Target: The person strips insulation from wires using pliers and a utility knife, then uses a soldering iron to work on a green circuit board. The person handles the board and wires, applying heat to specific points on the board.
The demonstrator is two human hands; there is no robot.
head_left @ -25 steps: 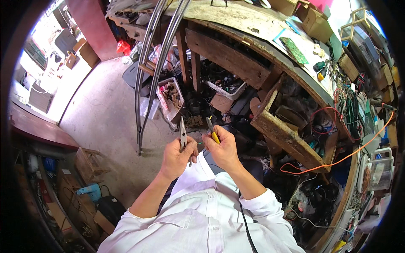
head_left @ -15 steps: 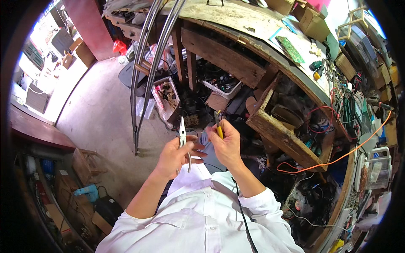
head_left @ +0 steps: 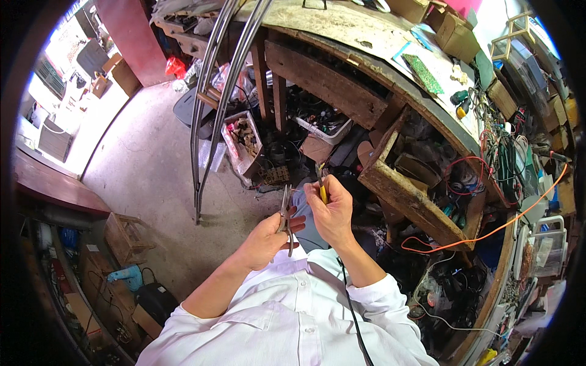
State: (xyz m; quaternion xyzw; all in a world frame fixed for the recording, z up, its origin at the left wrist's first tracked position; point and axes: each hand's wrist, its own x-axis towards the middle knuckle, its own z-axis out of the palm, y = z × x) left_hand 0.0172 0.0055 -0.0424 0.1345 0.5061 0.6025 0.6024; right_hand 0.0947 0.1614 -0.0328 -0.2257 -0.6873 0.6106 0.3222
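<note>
In front of my shirt, my left hand (head_left: pixel 267 240) has a pair of bare-metal long-nose pliers (head_left: pixel 285 210) between thumb and fingers. The narrow jaws point away from me and the handles hang below the palm. Some fingers of that hand stretch out behind the pliers toward the right. Beside it, a little farther off, my right hand (head_left: pixel 333 213) is closed around a yellow-handled hand tool (head_left: pixel 323 194) with a dark upper part. Its exact kind is partly hidden by my fingers. Between the hands there is a small gap, and a thin wire seems to show near the plier tips.
Two bent metal rails (head_left: pixel 221 91) rise ahead on the left. A worn workbench (head_left: pixel 329 30) spans the far side, with an open wooden drawer (head_left: pixel 421 204) jutting out at right. A box of scraps (head_left: pixel 243 143) sits on the floor. An orange cable (head_left: pixel 506 221) crosses the right side.
My left hand has shifted right and turned, bringing the long-nose pliers closer to the right hand. My right hand has moved slightly right, still holding the yellow-handled tool.
</note>
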